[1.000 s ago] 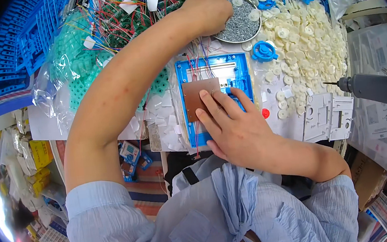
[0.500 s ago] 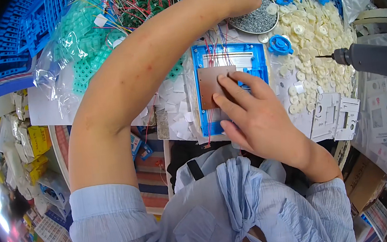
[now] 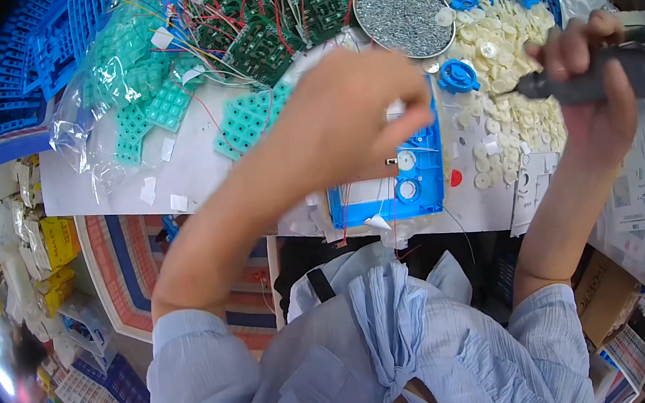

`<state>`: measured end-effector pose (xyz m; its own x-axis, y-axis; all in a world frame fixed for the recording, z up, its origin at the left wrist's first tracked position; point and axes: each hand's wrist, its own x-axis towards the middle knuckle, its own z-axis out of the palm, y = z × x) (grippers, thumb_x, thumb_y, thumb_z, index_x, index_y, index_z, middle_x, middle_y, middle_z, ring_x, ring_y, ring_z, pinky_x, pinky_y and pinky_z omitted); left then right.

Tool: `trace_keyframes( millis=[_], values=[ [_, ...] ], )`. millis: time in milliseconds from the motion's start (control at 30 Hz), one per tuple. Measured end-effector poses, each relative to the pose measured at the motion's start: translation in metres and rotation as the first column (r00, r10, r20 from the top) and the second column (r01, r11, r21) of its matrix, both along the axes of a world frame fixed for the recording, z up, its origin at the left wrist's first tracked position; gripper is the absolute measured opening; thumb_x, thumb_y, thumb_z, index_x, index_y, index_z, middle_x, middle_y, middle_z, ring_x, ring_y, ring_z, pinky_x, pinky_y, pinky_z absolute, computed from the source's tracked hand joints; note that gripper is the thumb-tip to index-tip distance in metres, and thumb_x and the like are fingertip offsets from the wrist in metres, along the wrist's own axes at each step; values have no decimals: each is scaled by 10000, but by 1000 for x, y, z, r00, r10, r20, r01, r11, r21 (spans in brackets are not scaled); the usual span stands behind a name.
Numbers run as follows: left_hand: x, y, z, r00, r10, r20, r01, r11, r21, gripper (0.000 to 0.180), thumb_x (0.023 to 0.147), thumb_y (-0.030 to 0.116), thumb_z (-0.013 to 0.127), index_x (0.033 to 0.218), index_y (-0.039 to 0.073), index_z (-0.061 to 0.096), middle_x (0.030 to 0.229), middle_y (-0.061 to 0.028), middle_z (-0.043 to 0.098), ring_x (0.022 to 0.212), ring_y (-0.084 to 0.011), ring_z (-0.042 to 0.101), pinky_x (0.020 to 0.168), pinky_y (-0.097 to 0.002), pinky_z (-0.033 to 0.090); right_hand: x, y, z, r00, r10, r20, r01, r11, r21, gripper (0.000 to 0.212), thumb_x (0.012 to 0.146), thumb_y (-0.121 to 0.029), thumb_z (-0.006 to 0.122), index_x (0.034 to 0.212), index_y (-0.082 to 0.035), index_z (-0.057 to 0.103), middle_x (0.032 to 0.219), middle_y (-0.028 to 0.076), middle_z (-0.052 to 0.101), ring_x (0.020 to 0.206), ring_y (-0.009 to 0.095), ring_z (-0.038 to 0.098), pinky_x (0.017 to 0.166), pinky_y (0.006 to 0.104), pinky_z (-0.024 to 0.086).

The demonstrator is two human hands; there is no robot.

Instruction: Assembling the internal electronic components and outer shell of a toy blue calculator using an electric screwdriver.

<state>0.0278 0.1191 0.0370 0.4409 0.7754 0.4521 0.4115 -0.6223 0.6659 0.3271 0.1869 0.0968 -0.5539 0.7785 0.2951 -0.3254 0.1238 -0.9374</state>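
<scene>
My left hand (image 3: 363, 108), blurred, hovers over a blue plastic housing (image 3: 437, 199) with its fingers curled in. Whatever they hold is too small or hidden to make out. Much of the housing's upper part lies behind this hand, along with most of the brown board (image 3: 373, 171). Red wires trail from the housing's near edge. On the right, my right hand (image 3: 587, 72) is wrapped round a dark electric screwdriver (image 3: 558, 84), its bit pointing left toward the housing. Beyond the housing, a round metal dish (image 3: 358, 24) holds many small screws (image 3: 400, 11).
Green circuit boards (image 3: 263, 47) with tangled wires lie at the back. Teal keypads (image 3: 237, 127) and a clear bag are to the left. Cream plastic discs (image 3: 516, 41), a blue ring part (image 3: 458, 76) and a white plate (image 3: 533, 179) lie to the right.
My left hand has come back from the screw dish to above the housing. My right hand has left the brown board, moved right and taken hold of the electric screwdriver.
</scene>
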Motion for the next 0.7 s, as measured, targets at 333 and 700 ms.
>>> trace_keyframes(
  millis=[333,700],
  values=[
    [2,-89,-32,984,141,110,-149,986,73,203,813,93,788,1006,94,724,973,-36,741,784,-181,657,772,-361,409,-86,-93,11,974,94,-207,-105,994,-38,277,946,-308,753,1105,-215,545,703,-98,602,599,47,548,686,270,533],
    [2,-95,-44,966,136,219,-165,979,122,194,778,90,801,959,84,730,930,-43,738,741,-183,657,755,-368,435,-102,-104,11,982,75,-174,-87,994,-63,292,930,-279,784,1068,-201,539,649,-80,597,555,67,547,649,280,534]
  ],
)
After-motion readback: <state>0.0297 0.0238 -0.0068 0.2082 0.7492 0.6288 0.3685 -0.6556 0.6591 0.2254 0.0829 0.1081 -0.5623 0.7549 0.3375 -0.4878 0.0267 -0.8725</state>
